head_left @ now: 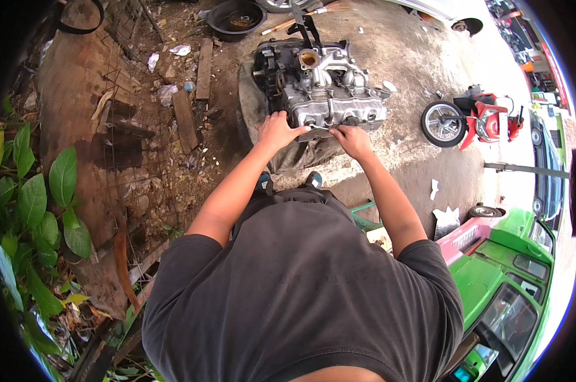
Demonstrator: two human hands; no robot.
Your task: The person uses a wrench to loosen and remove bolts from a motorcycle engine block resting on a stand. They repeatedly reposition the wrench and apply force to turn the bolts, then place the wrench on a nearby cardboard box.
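A grey metal car engine [332,102] stands in front of me on a dark cloth [249,95] spread over the ground. My left hand [277,132] rests at the near left corner of the engine, fingers laid on its side. Its thumb stretches right, touching or nearly touching one end of a slim silver tool, seemingly a wrench [320,128]. The tool lies along the near edge of the cylinder head cover. Closed fingers of my right hand [353,141] pinch its other end. What the tool's far end sits on is too small to make out.
Beyond the engine is a black basin [236,20]. Wooden planks [184,121] and litter lie on the dirt at left, near leafy plants [39,191]. To the right stand a red motorcycle [479,120] and a green vehicle [498,293].
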